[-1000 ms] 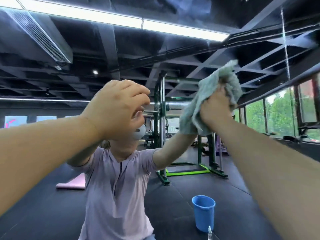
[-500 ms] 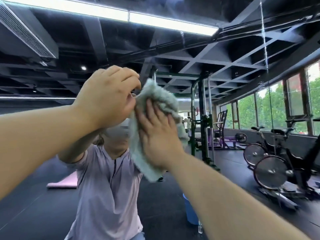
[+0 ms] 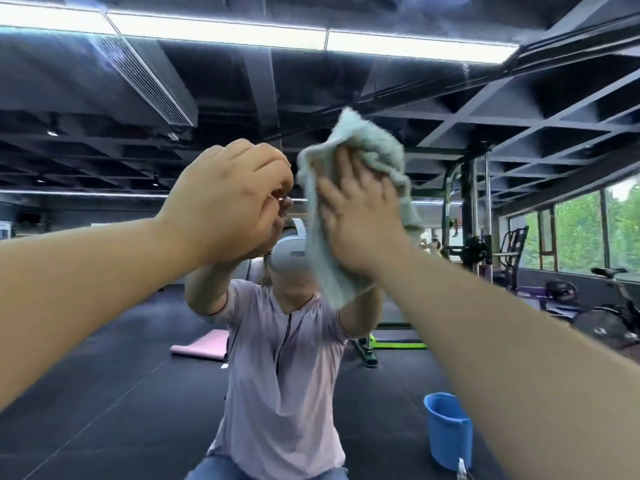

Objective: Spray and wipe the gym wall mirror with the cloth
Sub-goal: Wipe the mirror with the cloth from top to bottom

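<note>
Pale-green terry sits under spread fingers (image 3: 343, 174). On my remote feed the right hand (image 3: 356, 226) lies flat on the cloth (image 3: 372, 147), fingers straight, pressing it against the gym wall mirror (image 3: 450, 98). The cloth bunches above the fingertips and hangs in a fold below the heel of the hand.

Just beside it, across a narrow gap, the left hand (image 3: 225, 202) is raised to the same level. Its fingers (image 3: 273, 164) are curled into a loose fist with the knuckles toward the glass. I see nothing held in it, and I cannot tell whether it touches the mirror. Both bare forearms reach in from the lower corners of my view.

In the glass a person in a lilac short-sleeved shirt (image 3: 284, 368) and a white headset (image 3: 294, 249) raises both arms the same way. The reflected cloth-side arm meets the lower edge of the cloth.

Farther out, a pink mat (image 3: 201, 344) lies on the dark floor (image 3: 104, 410) to the left. A blue bucket (image 3: 448, 433) stands at lower right. The clear top of a spray bottle (image 3: 462, 471) shows just beside it at the bottom edge.

A green-and-black rack (image 3: 467, 216) and exercise bikes (image 3: 609, 317) stand to the right, below windows (image 3: 581, 233) full of green trees. Light strips (image 3: 221, 29) run across the dark ceiling.
</note>
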`<control>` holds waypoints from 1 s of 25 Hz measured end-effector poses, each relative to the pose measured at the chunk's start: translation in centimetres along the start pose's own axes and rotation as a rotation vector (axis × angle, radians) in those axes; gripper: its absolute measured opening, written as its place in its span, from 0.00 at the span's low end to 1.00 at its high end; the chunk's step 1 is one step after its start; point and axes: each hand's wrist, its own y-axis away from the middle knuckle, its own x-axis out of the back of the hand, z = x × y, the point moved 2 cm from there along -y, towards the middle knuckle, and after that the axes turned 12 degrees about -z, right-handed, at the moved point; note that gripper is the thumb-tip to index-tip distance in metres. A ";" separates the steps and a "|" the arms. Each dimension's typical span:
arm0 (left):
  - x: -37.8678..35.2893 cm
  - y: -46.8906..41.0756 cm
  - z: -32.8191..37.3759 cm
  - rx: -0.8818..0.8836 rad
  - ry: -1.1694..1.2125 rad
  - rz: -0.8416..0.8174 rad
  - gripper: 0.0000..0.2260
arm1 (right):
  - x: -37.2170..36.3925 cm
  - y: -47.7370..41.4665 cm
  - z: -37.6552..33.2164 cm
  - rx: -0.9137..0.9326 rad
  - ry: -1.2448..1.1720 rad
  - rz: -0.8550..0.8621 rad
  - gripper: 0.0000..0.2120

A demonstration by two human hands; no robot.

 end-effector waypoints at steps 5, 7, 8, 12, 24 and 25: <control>1.5 1.4 -1.1 -0.020 -0.009 -0.015 0.16 | 1.8 -0.3 4.9 0.226 0.233 -0.018 0.26; 2.1 1.3 -1.9 -0.023 -0.004 -0.016 0.15 | 5.1 -4.0 6.6 -0.115 0.127 -0.024 0.27; 2.0 1.4 -2.4 -0.012 -0.007 -0.009 0.15 | 5.6 -5.3 5.3 -0.223 0.058 -0.016 0.28; 0.9 3.3 -3.9 0.148 0.015 0.000 0.15 | 1.1 -2.8 -4.2 0.087 0.014 0.042 0.25; 0.5 8.6 -3.6 0.163 0.069 -0.063 0.14 | -4.0 2.1 -8.9 0.215 -0.022 0.008 0.27; 0.4 9.6 -3.3 0.174 0.075 -0.063 0.13 | -5.8 4.6 -8.9 0.355 0.023 -0.034 0.27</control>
